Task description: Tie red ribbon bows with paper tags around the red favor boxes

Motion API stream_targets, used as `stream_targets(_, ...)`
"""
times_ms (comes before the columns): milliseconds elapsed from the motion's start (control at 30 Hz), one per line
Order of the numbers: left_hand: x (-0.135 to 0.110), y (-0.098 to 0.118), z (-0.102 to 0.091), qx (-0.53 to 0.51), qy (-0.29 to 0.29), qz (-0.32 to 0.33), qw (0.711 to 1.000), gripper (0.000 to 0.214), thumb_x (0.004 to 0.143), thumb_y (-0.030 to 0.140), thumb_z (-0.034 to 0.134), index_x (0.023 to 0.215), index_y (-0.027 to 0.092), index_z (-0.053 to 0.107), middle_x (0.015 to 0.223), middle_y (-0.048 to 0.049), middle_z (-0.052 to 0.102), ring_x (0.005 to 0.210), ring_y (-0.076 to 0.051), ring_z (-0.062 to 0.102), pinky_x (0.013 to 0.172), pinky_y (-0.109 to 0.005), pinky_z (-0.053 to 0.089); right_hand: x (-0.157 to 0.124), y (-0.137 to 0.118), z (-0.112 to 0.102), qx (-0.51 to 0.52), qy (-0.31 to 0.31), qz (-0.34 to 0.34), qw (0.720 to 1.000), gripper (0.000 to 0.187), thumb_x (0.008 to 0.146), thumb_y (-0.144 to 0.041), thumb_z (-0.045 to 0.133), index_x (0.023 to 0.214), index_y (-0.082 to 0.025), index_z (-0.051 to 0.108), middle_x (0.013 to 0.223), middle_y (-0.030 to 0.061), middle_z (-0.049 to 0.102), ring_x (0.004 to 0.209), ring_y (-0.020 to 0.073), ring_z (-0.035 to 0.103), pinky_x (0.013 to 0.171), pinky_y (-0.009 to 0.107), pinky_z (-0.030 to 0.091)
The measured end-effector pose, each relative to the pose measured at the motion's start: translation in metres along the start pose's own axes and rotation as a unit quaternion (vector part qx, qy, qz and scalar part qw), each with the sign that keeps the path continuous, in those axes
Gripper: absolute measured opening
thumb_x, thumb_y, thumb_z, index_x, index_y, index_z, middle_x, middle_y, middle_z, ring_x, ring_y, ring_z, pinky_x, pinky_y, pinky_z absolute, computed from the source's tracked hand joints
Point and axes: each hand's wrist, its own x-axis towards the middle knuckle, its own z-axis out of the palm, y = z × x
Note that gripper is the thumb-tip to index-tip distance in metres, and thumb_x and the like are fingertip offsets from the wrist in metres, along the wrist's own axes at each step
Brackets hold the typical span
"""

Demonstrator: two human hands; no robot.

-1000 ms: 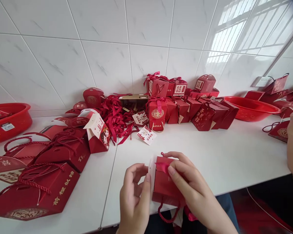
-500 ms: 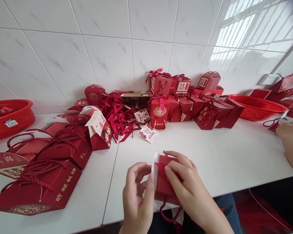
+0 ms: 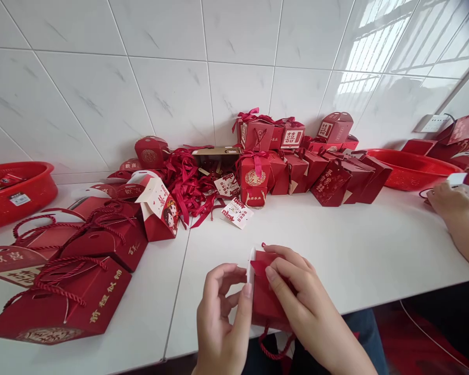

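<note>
A small red gift box (image 3: 269,302) lies on its side at the table's front edge, a twisted red cord handle (image 3: 275,355) hanging below it. My right hand (image 3: 303,291) is closed over its right side, with the thumb near a pointed red tab (image 3: 258,266). At the left end, my left hand (image 3: 224,315) pinches the white-edged flap (image 3: 251,265) between thumb and curled fingers. The palm-side parts of the box are hidden by my right hand.
Red boxes with cord handles (image 3: 62,297) stand at left, near a red basin (image 3: 21,187). Red ribbons (image 3: 191,182) and printed cards (image 3: 237,212) lie behind. More boxes (image 3: 336,179) line the wall beside another basin (image 3: 410,174). A co-worker's hand (image 3: 455,203) is at far right.
The white-edged flap has been pressed in closer to the box, and my left fingers have shifted slightly right with it. The co-worker's hand has moved and now has a pale piece by it.
</note>
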Motion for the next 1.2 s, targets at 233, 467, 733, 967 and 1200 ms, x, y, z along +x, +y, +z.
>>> stream_targets(233,-0.002,0.0,0.001,0.012,-0.003,0.0,1.0,0.035,0.081,0.046,0.064,0.103,0.021,0.056,0.102,-0.0087,0.064,0.097,-0.019,0.063,0.073,-0.023,0.057,-0.001,-0.002,-0.001,-0.033,-0.01,-0.027,0.999,0.028,0.097,-0.031,0.038,0.078,-0.021,0.057,0.125,0.0059,0.055,0.123,0.0242,0.045,0.105,0.05,0.031)
stream_targets(467,0.009,0.004,-0.001,0.009,-0.022,0.007,1.0,0.036,0.086,0.048,0.056,0.11,0.021,0.051,0.099,-0.007,0.063,0.086,-0.017,0.062,0.068,-0.025,0.054,0.002,-0.007,0.001,-0.07,-0.032,-0.052,0.996,0.025,0.097,-0.023,0.039,0.077,-0.021,0.054,0.118,0.0047,0.058,0.118,0.0224,0.048,0.103,0.048,0.033)
stream_targets(733,0.043,0.009,-0.008,0.131,-0.189,0.075,0.97,0.027,0.089,0.036,0.052,0.069,0.019,0.051,0.07,0.0002,0.051,0.068,-0.013,0.053,0.064,-0.022,0.046,0.001,-0.008,-0.002,-0.075,-0.025,-0.063,0.995,0.024,0.096,-0.024,0.041,0.078,-0.021,0.057,0.117,0.0061,0.059,0.117,0.0224,0.051,0.102,0.046,0.039)
stream_targets(967,0.059,-0.015,-0.055,0.382,-0.071,0.116,0.914,0.023,0.081,0.034,0.055,0.062,0.021,0.054,0.072,-0.0011,0.061,0.07,-0.018,0.058,0.065,-0.028,0.045,-0.014,0.01,-0.018,-0.035,0.045,-0.05,0.997,0.022,0.093,-0.035,0.048,0.109,-0.024,0.059,0.142,0.0097,0.041,0.132,0.0248,0.041,0.102,0.039,0.045)
stream_targets(1200,0.073,-0.012,-0.102,0.498,0.12,0.095,0.854,0.028,0.073,0.053,0.062,0.078,0.025,0.06,0.09,-0.0061,0.065,0.082,-0.029,0.059,0.066,-0.036,0.043,-0.031,0.05,-0.04,-0.031,0.089,-0.002,0.996,0.032,0.091,-0.039,0.053,0.12,-0.026,0.058,0.133,0.0077,0.053,0.122,0.0225,0.053,0.088,0.027,0.054)
